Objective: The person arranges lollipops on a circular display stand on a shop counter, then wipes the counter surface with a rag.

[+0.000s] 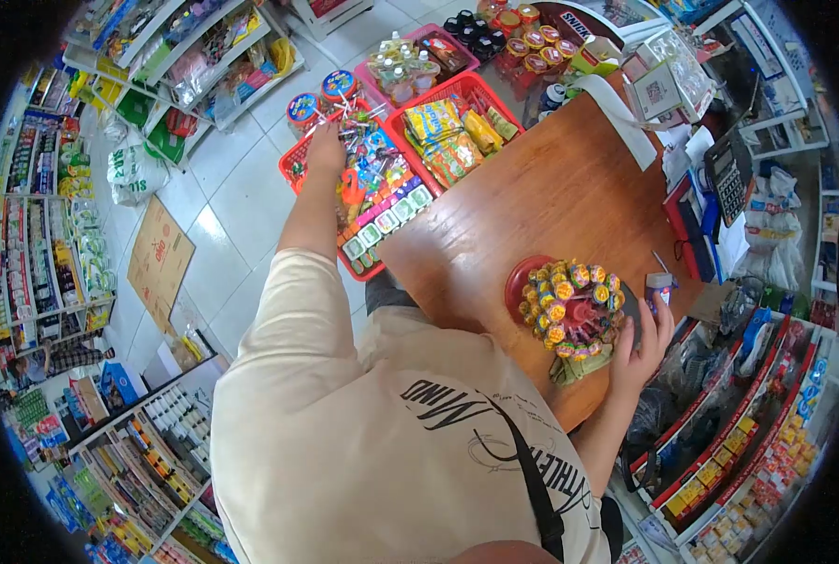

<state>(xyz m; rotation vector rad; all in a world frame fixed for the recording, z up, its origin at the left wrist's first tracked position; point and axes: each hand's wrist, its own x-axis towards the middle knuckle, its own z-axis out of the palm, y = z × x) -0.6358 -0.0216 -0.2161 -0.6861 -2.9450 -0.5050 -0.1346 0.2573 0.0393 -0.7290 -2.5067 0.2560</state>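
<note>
My left hand point(325, 150) reaches over the far left side of a red basket point(362, 275) of packed sweets. Its fingers look curled together, and whatever they hold is hidden. Wrapped lollipops point(355, 117) with white sticks lie just beside it. Two round blue-and-red tubs point(303, 107) stand behind it. My right hand point(643, 346) is beside a round lollipop stand point(584, 312) on the wooden table, fingers spread, holding nothing visible. Yellow-wrapped lollipops ring the stand's red middle. A small box point(662, 283) sits by my right fingertips.
A second red basket point(432, 183) holds yellow snack packets point(452, 150). On the wooden table point(494, 221) lie a calculator point(726, 177) and papers at the right. Stocked shelves point(142, 461) stand on both sides. Flattened cardboard point(161, 258) lies on the tiled floor.
</note>
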